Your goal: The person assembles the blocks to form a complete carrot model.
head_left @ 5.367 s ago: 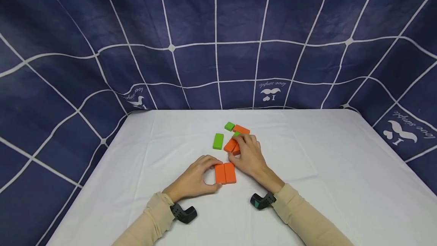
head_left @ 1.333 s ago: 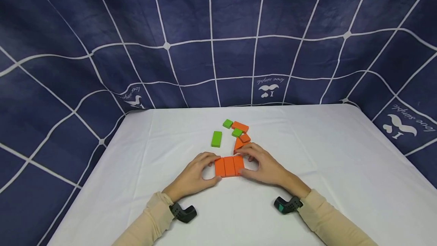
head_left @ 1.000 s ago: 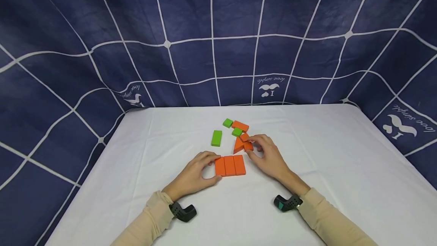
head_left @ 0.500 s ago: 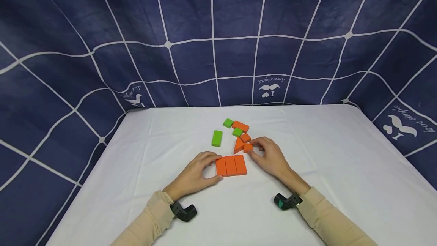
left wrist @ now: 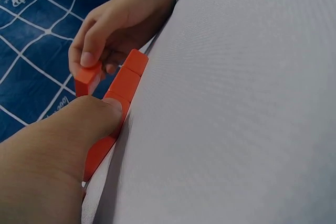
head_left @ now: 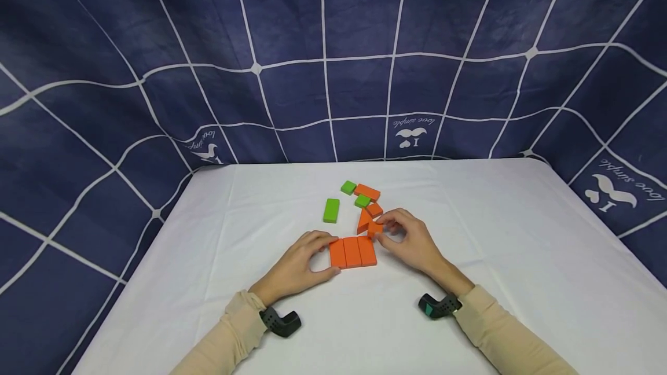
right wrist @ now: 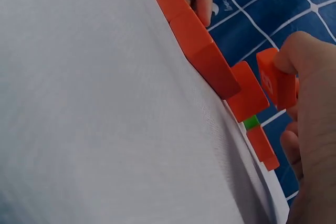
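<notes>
Three orange rectangular blocks lie side by side in a row (head_left: 352, 252) on the white cloth. My left hand (head_left: 294, 268) grips the left-hand block of that row, thumb at its near end and fingers at its far end. Just past the row's far right corner, my right hand (head_left: 411, 242) pinches a small orange block (head_left: 374, 228) between thumb and fingers. In the right wrist view this pinched block (right wrist: 275, 80) is lifted and tilted, with a white mark on one face. Left of it is an orange triangular block (head_left: 363, 221), with another small orange block (head_left: 374, 209) behind.
Farther back lie an orange rectangular block (head_left: 367, 192) and two small green blocks, one nearer (head_left: 362, 201) and one farther (head_left: 348, 187). A longer green block (head_left: 330, 210) lies to their left. A dark blue gridded curtain (head_left: 292, 97) surrounds the table (head_left: 484, 305).
A third block has joined the orange row since the oldest frame. My right hand then moved to the small orange block, pinched it and brought it slightly left. My left hand has stayed put.
</notes>
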A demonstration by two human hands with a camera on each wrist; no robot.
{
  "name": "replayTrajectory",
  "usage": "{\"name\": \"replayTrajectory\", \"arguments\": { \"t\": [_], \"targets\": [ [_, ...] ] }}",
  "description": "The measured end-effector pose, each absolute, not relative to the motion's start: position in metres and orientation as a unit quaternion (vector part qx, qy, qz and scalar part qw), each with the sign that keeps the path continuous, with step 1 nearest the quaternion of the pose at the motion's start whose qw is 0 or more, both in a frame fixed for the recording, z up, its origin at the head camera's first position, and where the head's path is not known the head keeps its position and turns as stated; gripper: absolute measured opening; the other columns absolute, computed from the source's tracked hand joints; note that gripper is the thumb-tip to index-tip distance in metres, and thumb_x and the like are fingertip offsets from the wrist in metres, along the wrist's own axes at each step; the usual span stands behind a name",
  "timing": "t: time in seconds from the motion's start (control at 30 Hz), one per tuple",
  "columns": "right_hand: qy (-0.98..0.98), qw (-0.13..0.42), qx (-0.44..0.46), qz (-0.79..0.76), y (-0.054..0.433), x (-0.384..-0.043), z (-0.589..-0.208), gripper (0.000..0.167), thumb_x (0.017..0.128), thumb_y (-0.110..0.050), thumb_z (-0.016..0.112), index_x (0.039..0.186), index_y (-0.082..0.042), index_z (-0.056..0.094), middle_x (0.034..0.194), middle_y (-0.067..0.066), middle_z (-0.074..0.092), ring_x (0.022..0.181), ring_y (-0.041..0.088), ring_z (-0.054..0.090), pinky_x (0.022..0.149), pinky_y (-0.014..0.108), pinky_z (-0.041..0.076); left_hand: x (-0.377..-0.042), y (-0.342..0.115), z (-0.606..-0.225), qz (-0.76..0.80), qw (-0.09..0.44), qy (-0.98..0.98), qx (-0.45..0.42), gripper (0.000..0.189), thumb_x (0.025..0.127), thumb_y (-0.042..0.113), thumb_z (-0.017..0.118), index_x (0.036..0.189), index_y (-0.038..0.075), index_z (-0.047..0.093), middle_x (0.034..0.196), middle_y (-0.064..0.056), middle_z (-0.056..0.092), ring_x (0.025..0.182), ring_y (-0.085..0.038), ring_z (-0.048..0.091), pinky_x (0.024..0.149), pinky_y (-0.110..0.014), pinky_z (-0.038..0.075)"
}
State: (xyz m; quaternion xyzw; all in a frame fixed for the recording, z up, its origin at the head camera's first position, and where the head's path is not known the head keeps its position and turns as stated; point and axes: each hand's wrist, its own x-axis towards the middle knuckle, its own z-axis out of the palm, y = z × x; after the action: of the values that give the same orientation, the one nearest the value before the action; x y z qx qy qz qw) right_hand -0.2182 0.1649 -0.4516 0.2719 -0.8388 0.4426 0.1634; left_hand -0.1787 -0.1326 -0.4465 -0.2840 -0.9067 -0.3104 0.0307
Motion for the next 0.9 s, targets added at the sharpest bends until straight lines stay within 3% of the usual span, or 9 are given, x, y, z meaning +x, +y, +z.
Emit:
{"name": "replayTrajectory", "arguments": {
  "t": [0.33, 0.57, 0.9],
  "targets": [
    [-0.812, 0.119, 0.347, 0.454, 0.157, -0.207, -0.453, 0.03, 0.085, -0.012, 0.083, 0.109, -0.025, 0.071, 0.107, -0.008, 0.067, 0.089, 0.014, 0.06, 0.078, 0.028, 0.053, -0.179, -0.133, -0.448, -0.311, 0.027, -0.907, -0.284, 0.059, 0.089, 0.04, 0.081, 0.14, 0.017, 0.063, 0.138, 0.003, 0.059, 0.117, -0.009, 0.054, 0.102, -0.036, 0.052],
    [-0.812, 0.095, 0.392, 0.422, 0.148, -0.199, -0.449, 0.028, 0.085, -0.02, 0.084, 0.107, -0.029, 0.07, 0.105, -0.013, 0.065, 0.087, 0.01, 0.057, 0.069, 0.024, 0.049, -0.179, -0.134, -0.447, -0.311, 0.03, -0.905, -0.29, 0.06, 0.089, 0.041, 0.081, 0.141, 0.016, 0.063, 0.138, 0.003, 0.059, 0.119, -0.01, 0.054, 0.104, -0.037, 0.052],
    [-0.795, 0.073, 0.449, 0.401, 0.142, -0.192, -0.449, 0.024, 0.087, -0.027, 0.084, 0.107, -0.029, 0.072, 0.108, -0.017, 0.068, 0.106, 0.006, 0.057, 0.09, 0.028, 0.052, -0.179, -0.133, -0.448, -0.31, 0.037, -0.904, -0.293, 0.058, 0.09, 0.039, 0.078, 0.141, 0.016, 0.063, 0.138, 0.003, 0.059, 0.124, -0.012, 0.054, 0.107, -0.039, 0.051]
  ]
}}
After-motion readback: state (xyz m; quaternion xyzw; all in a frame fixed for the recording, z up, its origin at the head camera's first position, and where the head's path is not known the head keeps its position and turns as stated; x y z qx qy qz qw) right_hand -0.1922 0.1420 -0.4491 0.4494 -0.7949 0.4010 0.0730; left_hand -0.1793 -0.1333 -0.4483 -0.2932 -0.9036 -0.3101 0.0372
